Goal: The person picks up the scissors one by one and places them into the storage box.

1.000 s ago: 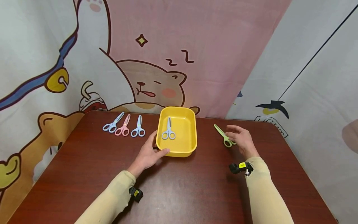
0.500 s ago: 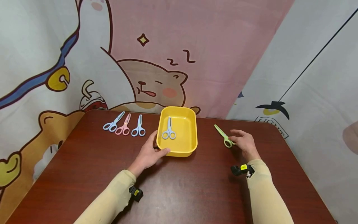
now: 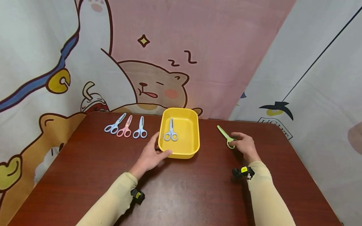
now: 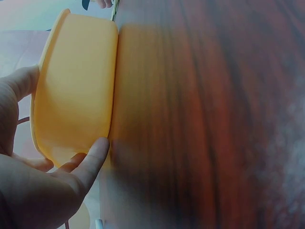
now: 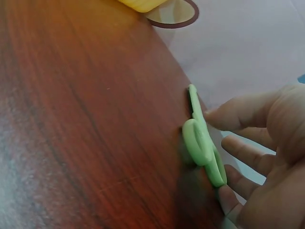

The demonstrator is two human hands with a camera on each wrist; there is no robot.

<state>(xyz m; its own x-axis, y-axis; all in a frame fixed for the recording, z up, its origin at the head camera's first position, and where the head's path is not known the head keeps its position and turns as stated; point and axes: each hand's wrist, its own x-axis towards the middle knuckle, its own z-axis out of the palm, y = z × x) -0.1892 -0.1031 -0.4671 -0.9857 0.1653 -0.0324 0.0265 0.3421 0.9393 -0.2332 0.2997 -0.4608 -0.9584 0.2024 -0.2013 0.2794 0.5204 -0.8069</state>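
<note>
A yellow plastic tray [image 3: 186,135] stands at the table's far middle, with blue scissors [image 3: 171,133] lying inside. My left hand [image 3: 149,155] holds its near left corner, the thumb over the front rim and the other fingers along the outside, as the left wrist view shows. Right of the tray, green scissors [image 3: 224,134] lie on the table, blades pointing away and leftward. At their handles is my right hand [image 3: 245,145], its fingers spread and loosely bent. In the right wrist view these fingers [image 5: 248,109] sit right beside the green handles; no firm grip shows.
Left of the tray lie blue scissors [image 3: 115,123], pink scissors [image 3: 126,126] and another blue pair [image 3: 140,127], all on the brown table [image 3: 186,194]. A printed curtain [image 3: 215,56] hangs behind the table's far edge.
My right hand first drew slightly right from the green scissors, then came back left and lower onto their handles. The left hand, tray and other scissors have stayed put.
</note>
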